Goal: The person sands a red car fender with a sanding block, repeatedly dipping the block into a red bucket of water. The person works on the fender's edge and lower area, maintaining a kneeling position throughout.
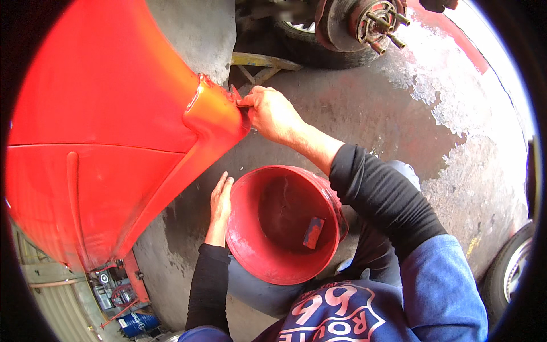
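A big shiny red car part point(108, 108) was seen on the left, and its right corner was touched by the right hand point(270, 111). The fingers of that hand were bent at the edge, but it could not be told if anything was pinched in them. A round red bucket point(242, 245) was set in the near middle. Its left side was met by the left hand point(220, 200), whose fingers were stretched out, not curled. Inside the bucket, a small blue and red block point(313, 232) could be seen. Farther off, to the right, a bare wheel hub point(379, 24) was shown with its bolts. A tire point(497, 271) was seen near, on the right.
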Tool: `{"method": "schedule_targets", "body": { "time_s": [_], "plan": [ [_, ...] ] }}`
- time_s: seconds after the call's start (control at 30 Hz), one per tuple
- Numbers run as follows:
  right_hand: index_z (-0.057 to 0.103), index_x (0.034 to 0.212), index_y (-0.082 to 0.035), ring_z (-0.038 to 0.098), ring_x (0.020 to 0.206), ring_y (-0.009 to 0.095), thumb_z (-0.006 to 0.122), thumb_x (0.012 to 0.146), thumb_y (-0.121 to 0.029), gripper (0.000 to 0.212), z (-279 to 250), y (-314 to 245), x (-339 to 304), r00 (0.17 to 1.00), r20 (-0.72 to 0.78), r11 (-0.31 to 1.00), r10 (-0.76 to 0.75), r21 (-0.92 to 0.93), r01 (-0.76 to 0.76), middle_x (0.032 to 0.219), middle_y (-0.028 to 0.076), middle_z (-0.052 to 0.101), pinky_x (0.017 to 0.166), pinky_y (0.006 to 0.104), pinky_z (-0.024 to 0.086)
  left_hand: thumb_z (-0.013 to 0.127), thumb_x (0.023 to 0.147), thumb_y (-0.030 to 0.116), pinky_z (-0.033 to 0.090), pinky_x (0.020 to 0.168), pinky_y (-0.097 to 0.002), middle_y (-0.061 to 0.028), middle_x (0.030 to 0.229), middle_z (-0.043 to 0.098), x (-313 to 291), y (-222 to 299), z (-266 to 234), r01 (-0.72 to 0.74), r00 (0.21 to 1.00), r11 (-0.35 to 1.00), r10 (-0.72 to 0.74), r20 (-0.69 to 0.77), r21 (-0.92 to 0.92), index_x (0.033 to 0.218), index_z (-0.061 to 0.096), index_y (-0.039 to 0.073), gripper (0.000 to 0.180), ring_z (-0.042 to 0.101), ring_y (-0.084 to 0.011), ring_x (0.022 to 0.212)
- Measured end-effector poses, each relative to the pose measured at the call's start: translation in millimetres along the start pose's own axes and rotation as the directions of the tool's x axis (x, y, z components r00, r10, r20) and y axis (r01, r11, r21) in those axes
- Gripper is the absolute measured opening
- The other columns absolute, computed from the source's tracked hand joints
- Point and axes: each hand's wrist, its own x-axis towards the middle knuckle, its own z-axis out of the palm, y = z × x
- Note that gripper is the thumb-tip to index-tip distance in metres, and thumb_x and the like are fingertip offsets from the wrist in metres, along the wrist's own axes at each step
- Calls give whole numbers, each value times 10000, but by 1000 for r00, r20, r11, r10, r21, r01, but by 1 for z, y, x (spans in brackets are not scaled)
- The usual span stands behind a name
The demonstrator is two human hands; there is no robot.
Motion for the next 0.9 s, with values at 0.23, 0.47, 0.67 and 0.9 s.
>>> {"method": "schedule_targets", "body": {
  "time_s": [0.23, 0.47, 0.67, 0.9],
  "plan": [
    [736, 1049, -91, 623, 1003, 343, 571, 784, -48, 315, 0, -3, 2, 997, 20, 993, 80, 90, -82, 1034, 164, 655, 891, 419, 512, 527, 970, 365, 298, 1136, -337, -188, 1460, 468, 0, 1, 1, -26, 1000, 1000, 26, -3, 3, 1406, 470, -19, 583, 417, -268, 1375],
    [734, 1041, -86, 630, 1028, 358, 567, 784, -64, 308, 3, 1, 4, 998, 38, 997, 48, 59, -51, 1050, 174, 659, 897, 429, 512, 535, 969, 372, 299, 1137, -341, -194, 1465, 459, -1, 1, 2, 7, 1000, 999, -7, 0, -39, 1412, 462, -17, 595, 417, -267, 1376],
    [740, 1061, -136, 645, 1015, 359, 578, 785, -73, 326, 5, 2, 0, 998, -2, 997, 70, 13, -70, 1048, 190, 657, 857, 440, 532, 531, 971, 369, 302, 1134, -336, -192, 1467, 458, -2, 1, 2, 8, 1000, 999, -8, -3, -51, 1416, 455, -19, 595, 421, -266, 1371],
    [727, 967, -80, 628, 982, 352, 570, 802, -92, 227, 12, 3, 1, 1000, -7, 999, -14, 29, 14, 986, 180, 641, 845, 436, 534, 529, 973, 362, 307, 1129, -327, -190, 1454, 474, 2, -6, 3, -2, 1000, 999, 2, 8, -37, 1415, 455, -24, 592, 431, -257, 1363]
  ]
}}
